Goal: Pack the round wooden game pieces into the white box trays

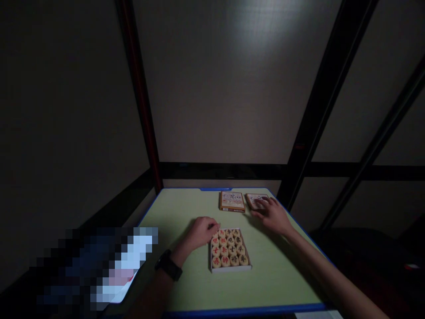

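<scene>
A shallow white box (212, 268) of round wooden chess pieces (229, 248), marked in red and black, sits in the middle of a green table (172, 212). My left hand (202, 231), a black watch on its wrist, rests curled at the box's top left corner, fingertips touching the nearest pieces. My right hand (270, 214) lies flat with spread fingers at the back right, its fingertips on a small brown-edged card or lid (255, 199). A second brown-edged box lid (231, 200) lies just left of it.
The green table has a blue rim (252, 309). Dark frame posts (142, 106) rise behind it against a pale wall. A blurred-out patch (99, 266) covers the lower left. The room is dim.
</scene>
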Available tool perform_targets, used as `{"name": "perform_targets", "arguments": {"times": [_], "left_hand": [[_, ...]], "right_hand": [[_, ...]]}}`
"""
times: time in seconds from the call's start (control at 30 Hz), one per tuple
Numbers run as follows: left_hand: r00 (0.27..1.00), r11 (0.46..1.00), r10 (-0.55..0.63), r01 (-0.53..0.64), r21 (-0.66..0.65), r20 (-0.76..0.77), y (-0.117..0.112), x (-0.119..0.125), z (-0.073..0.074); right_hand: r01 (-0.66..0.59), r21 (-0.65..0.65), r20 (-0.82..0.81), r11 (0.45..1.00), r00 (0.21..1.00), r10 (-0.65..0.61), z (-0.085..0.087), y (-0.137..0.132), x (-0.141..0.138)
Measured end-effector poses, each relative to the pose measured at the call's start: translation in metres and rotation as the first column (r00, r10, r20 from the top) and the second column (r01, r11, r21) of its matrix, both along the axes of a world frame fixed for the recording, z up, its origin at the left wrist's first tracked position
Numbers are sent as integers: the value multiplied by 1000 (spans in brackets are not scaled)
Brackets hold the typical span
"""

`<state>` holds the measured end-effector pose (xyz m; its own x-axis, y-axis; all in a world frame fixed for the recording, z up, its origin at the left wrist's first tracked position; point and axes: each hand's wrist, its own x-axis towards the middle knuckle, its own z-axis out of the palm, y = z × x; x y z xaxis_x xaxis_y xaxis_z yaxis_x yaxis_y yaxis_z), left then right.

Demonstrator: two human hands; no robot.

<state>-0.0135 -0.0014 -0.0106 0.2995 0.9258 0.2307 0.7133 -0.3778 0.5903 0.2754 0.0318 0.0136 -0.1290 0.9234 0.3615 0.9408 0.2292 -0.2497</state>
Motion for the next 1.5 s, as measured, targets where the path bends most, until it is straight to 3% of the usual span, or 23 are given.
{"name": "perform_targets", "arguments": {"times": [0.07,0.13,0.3,0.53,0.73,0.93,1.13,1.33,1.5], "left_hand": [[999,1000,7,-6,-18,32,-1,-1,-1],[998,999,8,-6,-34,59,-1,-1,-2],[999,1000,-2,3,-25,44,-2,0,0],[999,1000,-15,15,-9,46,-2,0,0],[1000,1000,31,-31,-6,-7,2,-3,-2],[995,992,97,-95,83,-18,5,-5,-3],[962,997,39,-56,55,269,9,-2,-4],[926,987,2,59,-149,379,4,-4,1],[933,981,79,-10,-196,350,2,-7,7]], "right_hand": [[149,-78,117,986,983,-139,-5,16,0],[215,-131,188,968,964,-189,-12,23,-2],[201,-97,219,975,960,-176,-21,17,-10],[255,-18,185,967,951,-248,-9,7,-13],[289,32,260,957,922,-287,9,-18,-10],[174,145,314,974,926,-212,21,-60,-20],[-11,93,336,996,942,-21,40,-93,-63],[-140,34,348,990,930,120,40,-79,-101],[-232,24,355,972,912,208,31,-55,-105]]}}
